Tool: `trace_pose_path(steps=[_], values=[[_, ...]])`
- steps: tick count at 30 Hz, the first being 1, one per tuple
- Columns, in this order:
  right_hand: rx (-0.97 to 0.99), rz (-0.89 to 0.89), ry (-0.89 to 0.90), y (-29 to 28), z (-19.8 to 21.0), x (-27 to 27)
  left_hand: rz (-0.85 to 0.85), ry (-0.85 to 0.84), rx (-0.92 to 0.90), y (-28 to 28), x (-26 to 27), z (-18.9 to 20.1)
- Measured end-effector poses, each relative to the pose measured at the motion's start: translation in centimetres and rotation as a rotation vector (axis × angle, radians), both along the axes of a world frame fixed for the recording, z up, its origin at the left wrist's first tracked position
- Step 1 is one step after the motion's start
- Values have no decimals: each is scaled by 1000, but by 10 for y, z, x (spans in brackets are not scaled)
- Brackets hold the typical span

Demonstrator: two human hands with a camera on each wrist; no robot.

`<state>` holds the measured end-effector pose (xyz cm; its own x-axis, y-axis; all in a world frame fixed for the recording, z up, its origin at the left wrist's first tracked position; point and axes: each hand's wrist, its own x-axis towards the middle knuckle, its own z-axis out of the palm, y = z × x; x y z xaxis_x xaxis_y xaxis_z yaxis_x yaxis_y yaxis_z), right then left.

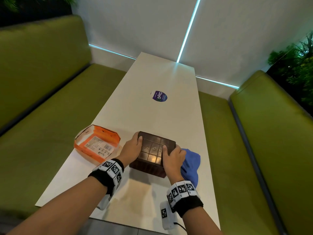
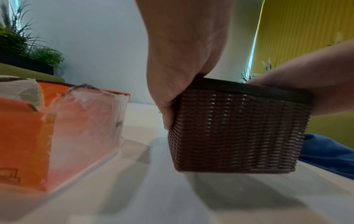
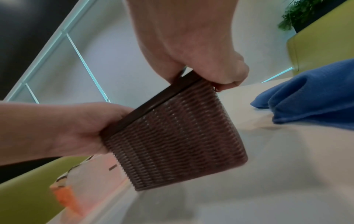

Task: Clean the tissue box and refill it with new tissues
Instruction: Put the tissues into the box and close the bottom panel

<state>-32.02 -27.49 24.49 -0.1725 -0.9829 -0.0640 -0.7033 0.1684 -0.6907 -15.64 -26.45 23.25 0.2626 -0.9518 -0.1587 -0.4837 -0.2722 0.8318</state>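
Observation:
A brown woven tissue box [image 1: 153,154] [image 2: 235,130] [image 3: 176,136] with a dark gridded panel on top sits near the front of the white table [image 1: 152,78]. My left hand [image 1: 131,149] [image 2: 178,72] grips its left side, thumb over the top edge. My right hand [image 1: 172,157] [image 3: 193,50] grips its right side, fingers curled over the top rim. In the wrist views the box looks tilted, one edge raised off the table. An opened orange pack of tissues [image 1: 97,144] [image 2: 57,128] lies just left of it. A blue cloth [image 1: 190,167] [image 3: 310,94] lies at its right.
Green bench seats [image 1: 50,102] run along both sides of the table, with a white wall behind. A round purple sticker [image 1: 159,96] lies flat mid-table. Plants [image 1: 294,65] stand at the far right. The table's near edge is just below my wrists.

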Motion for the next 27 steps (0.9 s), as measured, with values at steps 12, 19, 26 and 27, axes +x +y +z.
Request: trace_pose_path(steps=[12,19,26,27], values=[[176,139,-541,1,-1,-17,29,-20,64,9,0,-10],[385,-31,-515,-24,-54,-19,82,104,107,4,-1,-15],[396,82,-496,5,-8,-16,114,400,18,12,-4,-18],[386,93,-503,5,-15,-17,126,451,21,14,-4,-20]])
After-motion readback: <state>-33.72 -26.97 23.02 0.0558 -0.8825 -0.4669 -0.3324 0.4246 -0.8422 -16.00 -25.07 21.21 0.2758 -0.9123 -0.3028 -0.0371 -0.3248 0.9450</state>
